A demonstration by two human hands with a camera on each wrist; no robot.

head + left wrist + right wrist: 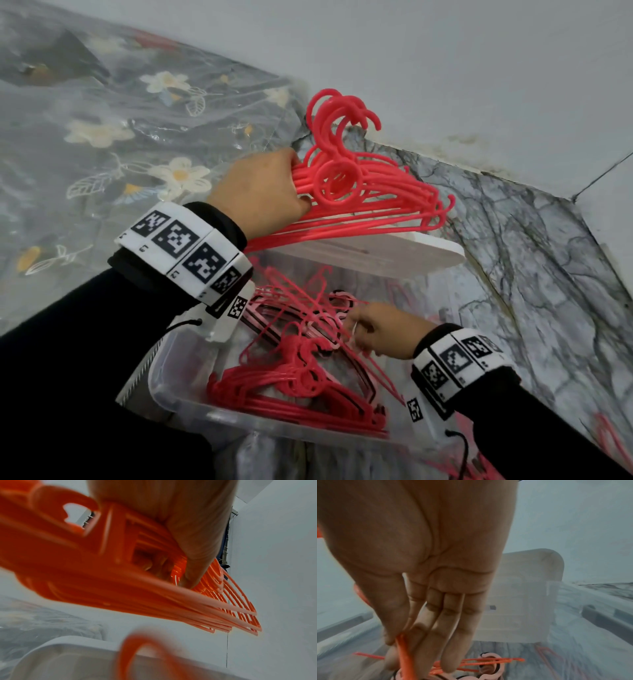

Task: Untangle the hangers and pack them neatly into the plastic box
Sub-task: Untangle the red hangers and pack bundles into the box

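Observation:
My left hand grips a stacked bundle of red plastic hangers in the air above the far end of the clear plastic box; the hooks point up toward the wall. In the left wrist view the fingers curl round the same bundle of hangers. My right hand reaches into the box, thumb and fingers pinching a thin red hanger from the loose tangle. A neat stack of red hangers lies at the box's near end.
The white box lid lies just behind the box under the held bundle. The box sits on a marble-patterned surface by a white wall. A floral sheet under clear plastic lies at left. More red hangers lie at lower right.

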